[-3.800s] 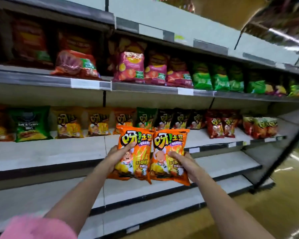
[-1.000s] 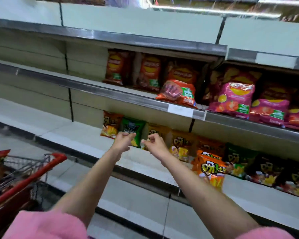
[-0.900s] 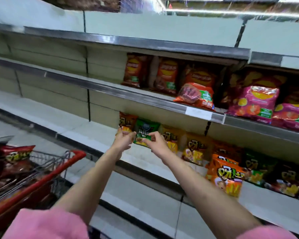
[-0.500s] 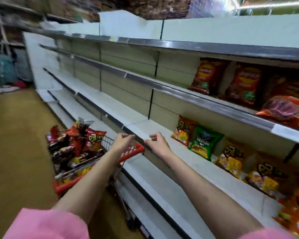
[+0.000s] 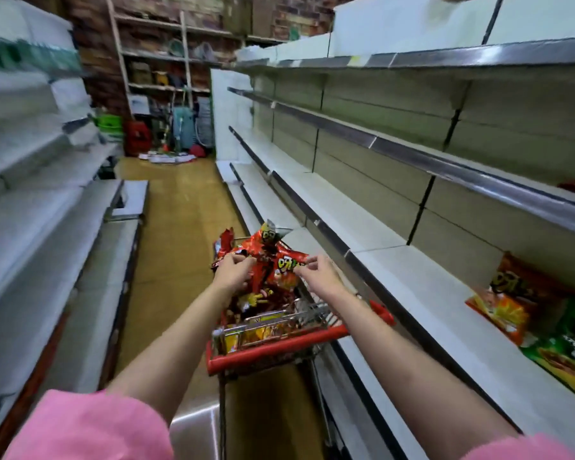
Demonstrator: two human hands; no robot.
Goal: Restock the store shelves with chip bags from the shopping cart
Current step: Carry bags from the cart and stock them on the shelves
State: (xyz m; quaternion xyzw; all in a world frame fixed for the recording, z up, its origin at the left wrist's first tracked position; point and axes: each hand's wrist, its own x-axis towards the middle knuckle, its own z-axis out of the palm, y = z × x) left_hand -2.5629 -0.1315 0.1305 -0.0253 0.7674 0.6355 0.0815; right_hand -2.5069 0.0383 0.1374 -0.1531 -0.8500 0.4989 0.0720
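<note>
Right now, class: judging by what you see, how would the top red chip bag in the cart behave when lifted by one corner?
The red chip bag looks puffed and crinkled, so probably light and floppy, sagging from its corner. Its glossy film may slip. The heaped bags beside it in the cart could shift.

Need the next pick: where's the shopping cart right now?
Head view, lower centre: the shopping cart stands in the aisle against the right-hand shelves, both hands over its red chip bags.
</note>
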